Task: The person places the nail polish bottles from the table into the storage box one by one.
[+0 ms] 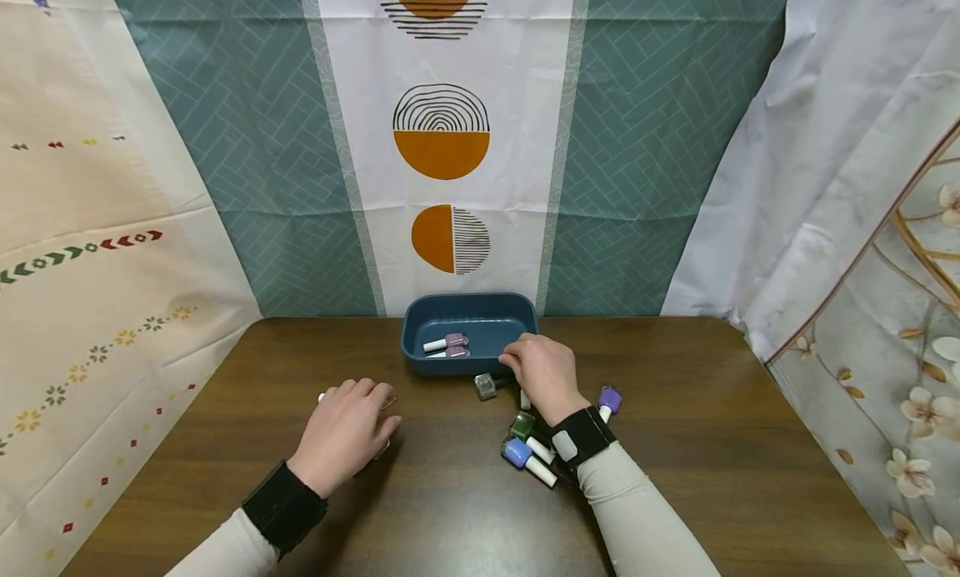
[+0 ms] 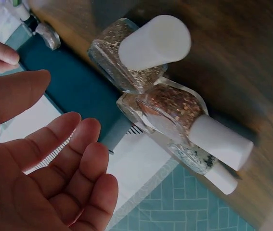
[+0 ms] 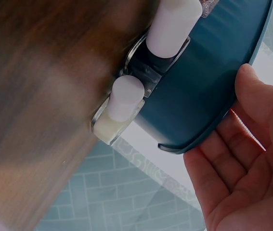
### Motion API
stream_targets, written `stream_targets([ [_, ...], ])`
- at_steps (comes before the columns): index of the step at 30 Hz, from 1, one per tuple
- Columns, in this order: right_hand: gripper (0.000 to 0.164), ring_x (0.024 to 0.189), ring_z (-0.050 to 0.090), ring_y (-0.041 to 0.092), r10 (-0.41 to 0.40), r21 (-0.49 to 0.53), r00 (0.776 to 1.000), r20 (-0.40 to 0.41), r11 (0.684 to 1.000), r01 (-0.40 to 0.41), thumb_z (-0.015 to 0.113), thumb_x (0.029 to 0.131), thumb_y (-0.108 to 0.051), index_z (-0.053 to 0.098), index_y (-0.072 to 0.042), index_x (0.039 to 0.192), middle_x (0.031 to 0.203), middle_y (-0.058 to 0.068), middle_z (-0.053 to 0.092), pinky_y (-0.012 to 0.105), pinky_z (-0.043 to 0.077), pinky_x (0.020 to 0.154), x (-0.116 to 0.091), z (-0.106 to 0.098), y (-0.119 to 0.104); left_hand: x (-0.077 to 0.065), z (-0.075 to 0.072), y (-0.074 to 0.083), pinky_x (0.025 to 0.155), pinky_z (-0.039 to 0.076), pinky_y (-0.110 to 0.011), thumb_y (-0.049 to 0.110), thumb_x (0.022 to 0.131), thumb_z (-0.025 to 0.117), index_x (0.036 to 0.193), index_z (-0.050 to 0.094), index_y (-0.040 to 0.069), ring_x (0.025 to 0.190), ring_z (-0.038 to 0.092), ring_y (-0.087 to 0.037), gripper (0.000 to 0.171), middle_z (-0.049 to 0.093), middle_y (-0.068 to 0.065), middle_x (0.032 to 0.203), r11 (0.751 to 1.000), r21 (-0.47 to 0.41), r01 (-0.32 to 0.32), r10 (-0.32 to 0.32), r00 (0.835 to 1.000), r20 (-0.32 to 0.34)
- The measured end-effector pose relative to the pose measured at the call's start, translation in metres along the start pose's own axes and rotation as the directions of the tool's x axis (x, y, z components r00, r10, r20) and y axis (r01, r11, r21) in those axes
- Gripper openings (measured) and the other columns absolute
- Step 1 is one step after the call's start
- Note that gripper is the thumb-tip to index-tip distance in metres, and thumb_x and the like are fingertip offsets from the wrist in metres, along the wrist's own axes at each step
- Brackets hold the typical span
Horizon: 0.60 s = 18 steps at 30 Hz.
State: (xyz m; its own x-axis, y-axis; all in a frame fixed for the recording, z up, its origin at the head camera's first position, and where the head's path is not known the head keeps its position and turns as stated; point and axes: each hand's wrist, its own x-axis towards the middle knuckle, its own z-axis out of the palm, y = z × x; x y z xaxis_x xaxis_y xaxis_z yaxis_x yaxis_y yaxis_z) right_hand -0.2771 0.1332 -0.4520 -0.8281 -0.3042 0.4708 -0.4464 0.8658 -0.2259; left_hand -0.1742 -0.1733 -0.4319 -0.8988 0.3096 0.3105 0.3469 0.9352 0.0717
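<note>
My right hand (image 1: 543, 377) is at the right front corner of a dark blue bin (image 1: 471, 367). The right wrist view shows its thumb against the front wall and its fingertips hidden behind the rim, pinching the edge. Two pinkish nail polish bottles (image 1: 455, 340) with white caps lie inside. My left hand (image 1: 345, 431) hovers over several glitter nail polish bottles (image 2: 175, 108) left of the bin. Its fingers are loosely bent and hold nothing.
A silver glitter bottle (image 1: 485, 386) lies before the bin. Green (image 1: 522, 425), blue (image 1: 517, 453) and purple (image 1: 610, 398) nail polish bottles lie around my right wrist. Patterned cloth (image 1: 465, 160) hangs behind the brown table (image 1: 675, 444).
</note>
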Motion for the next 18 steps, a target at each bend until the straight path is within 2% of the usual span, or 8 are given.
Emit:
stream_targets([
  [7, 0.011, 0.084, 0.074, 0.02, -0.017, -0.003, 1.0, -0.011, 1.0, 0.017, 0.084, 0.1, -0.029, 0.089, -0.02, 0.1, 0.09, -0.003, 0.075, 0.042, 0.06, 0.07, 0.001, -0.002, -0.001, -0.014, -0.002, -0.004, 0.085, 0.056, -0.052, 0.027, 0.09, 0.094, 0.12, 0.077, 0.005, 0.097, 0.07, -0.034, 0.041, 0.075, -0.009, 0.102, 1.0, 0.03, -0.003, 0.004, 1.0, -0.023],
  [14, 0.012, 0.084, 0.074, 0.02, -0.014, -0.016, 1.0, -0.027, 1.0, 0.014, 0.085, 0.099, -0.031, 0.089, -0.02, 0.1, 0.09, -0.003, 0.076, 0.041, 0.061, 0.071, 0.001, 0.001, 0.001, -0.023, -0.001, -0.004, 0.08, 0.053, -0.049, 0.031, 0.086, 0.097, 0.103, 0.073, 0.009, 0.087, 0.067, -0.028, 0.037, 0.064, -0.003, 0.087, 0.996, 0.078, -0.038, 0.042, 0.998, -0.05],
  [18, 0.011, 0.083, 0.074, 0.02, -0.014, -0.009, 1.0, -0.021, 1.0, 0.014, 0.084, 0.099, -0.03, 0.089, -0.02, 0.1, 0.089, -0.004, 0.075, 0.041, 0.06, 0.07, 0.0, 0.0, 0.001, -0.028, -0.001, -0.004, 0.078, 0.052, -0.049, 0.032, 0.085, 0.097, 0.098, 0.07, 0.011, 0.083, 0.064, -0.026, 0.037, 0.059, 0.0, 0.083, 0.995, 0.088, -0.044, 0.048, 0.998, -0.044],
])
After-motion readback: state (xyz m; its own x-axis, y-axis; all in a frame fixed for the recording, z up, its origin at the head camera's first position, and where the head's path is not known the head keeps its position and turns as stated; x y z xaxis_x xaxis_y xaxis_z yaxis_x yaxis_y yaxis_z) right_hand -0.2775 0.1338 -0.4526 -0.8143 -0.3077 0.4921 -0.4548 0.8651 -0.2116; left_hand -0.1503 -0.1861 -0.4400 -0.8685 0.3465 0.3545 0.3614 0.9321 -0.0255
